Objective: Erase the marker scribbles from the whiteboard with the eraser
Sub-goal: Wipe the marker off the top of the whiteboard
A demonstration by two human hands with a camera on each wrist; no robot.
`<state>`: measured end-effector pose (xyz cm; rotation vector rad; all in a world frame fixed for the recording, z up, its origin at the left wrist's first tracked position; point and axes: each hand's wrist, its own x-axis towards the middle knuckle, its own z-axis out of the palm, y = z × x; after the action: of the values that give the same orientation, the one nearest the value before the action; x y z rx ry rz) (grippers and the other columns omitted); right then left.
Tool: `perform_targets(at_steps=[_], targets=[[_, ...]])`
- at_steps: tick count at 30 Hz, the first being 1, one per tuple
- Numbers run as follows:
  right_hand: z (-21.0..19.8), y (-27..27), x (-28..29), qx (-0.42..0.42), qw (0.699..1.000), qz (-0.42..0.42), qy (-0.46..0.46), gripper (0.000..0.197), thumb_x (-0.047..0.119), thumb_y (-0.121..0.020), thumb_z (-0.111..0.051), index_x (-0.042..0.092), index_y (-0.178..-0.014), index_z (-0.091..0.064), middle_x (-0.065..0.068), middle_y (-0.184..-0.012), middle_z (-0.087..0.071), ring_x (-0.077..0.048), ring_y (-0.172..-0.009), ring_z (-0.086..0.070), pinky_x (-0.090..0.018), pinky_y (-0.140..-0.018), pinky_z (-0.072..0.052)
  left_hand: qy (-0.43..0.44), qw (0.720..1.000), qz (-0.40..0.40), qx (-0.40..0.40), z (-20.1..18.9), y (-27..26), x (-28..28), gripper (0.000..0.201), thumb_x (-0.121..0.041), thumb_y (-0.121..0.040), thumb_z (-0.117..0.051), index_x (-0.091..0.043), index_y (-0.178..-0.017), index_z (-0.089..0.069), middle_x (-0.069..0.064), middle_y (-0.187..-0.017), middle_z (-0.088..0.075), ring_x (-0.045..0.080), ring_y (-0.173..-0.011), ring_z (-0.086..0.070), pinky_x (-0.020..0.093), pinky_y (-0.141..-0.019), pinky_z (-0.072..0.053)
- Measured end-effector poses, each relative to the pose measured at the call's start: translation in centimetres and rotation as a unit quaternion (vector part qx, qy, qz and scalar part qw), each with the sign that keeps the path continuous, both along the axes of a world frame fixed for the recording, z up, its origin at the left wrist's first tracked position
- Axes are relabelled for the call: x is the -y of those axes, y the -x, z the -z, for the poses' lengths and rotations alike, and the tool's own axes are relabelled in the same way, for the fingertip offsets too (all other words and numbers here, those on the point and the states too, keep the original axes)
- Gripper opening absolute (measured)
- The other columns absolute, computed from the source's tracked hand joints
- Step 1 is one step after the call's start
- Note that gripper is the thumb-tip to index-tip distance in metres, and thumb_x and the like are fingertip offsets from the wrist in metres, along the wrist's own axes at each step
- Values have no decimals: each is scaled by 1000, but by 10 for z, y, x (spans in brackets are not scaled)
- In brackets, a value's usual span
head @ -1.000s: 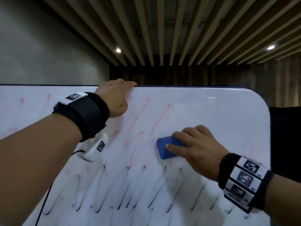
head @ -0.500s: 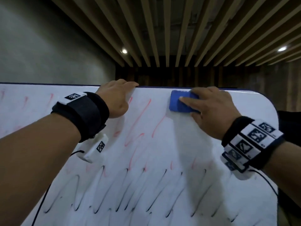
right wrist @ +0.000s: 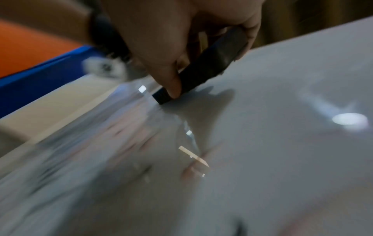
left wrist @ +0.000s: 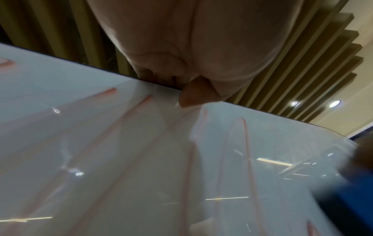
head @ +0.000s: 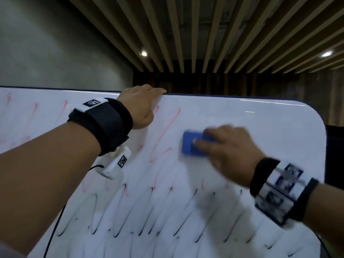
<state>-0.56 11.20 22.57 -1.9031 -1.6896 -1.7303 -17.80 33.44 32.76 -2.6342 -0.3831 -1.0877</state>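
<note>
The whiteboard [head: 260, 127] fills the lower head view, with red scribbles [head: 167, 131] in its upper middle and black scribbles [head: 130, 216] in a band below. My right hand [head: 223, 151] grips the blue eraser [head: 189, 144] and presses it flat on the board, right of the red loops; both are motion-blurred. In the right wrist view my thumb [right wrist: 171, 86] and fingers pinch the eraser's dark edge [right wrist: 201, 71] against the board. My left hand [head: 141, 103] holds the board's top edge, fingers hooked over it, and in the left wrist view the thumb [left wrist: 193, 94] lies on the white face.
The board's rounded top right corner [head: 316, 112] is wiped white. A grey wall [head: 55, 53] and a slatted wooden ceiling [head: 204, 34] rise behind the board. A black cable [head: 54, 229] hangs from my left wrist camera.
My right hand has swept the eraser down from the board's top edge to its upper middle. The red stroke that stood under the eraser is gone. The left hand has stayed on the top edge.
</note>
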Motion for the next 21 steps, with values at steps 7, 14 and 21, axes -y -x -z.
perform_targets(at_steps=[7,14,21], targets=[[-43,-3,7,-72,989,49,-117,49,21,-77,-69,28,-124,-59,-10,-116,-59,-39,-89,-56,-47,-74,-46,2,1000,-11,-13,-2,4,3,69,-13,-97,-49,-22,-161,-26,6,-151,-45,30,-138,-45,43,-117,-34],[24,26,-14,41,991,33,124,50,23,-78,-69,33,-125,-54,-4,-120,-56,-32,-90,-53,-42,-73,-40,12,999,4,-48,-16,13,-3,63,-10,-97,-49,-27,-156,-37,1,-149,-49,28,-135,-49,42,-111,-43],[-52,25,-28,-36,997,50,-55,48,25,-79,-64,28,-127,-57,-11,-120,-58,-39,-92,-55,-48,-74,-46,9,998,-25,-62,-14,19,-12,74,-9,-95,-46,-39,-159,-26,2,-141,-47,30,-129,-50,44,-111,-38]])
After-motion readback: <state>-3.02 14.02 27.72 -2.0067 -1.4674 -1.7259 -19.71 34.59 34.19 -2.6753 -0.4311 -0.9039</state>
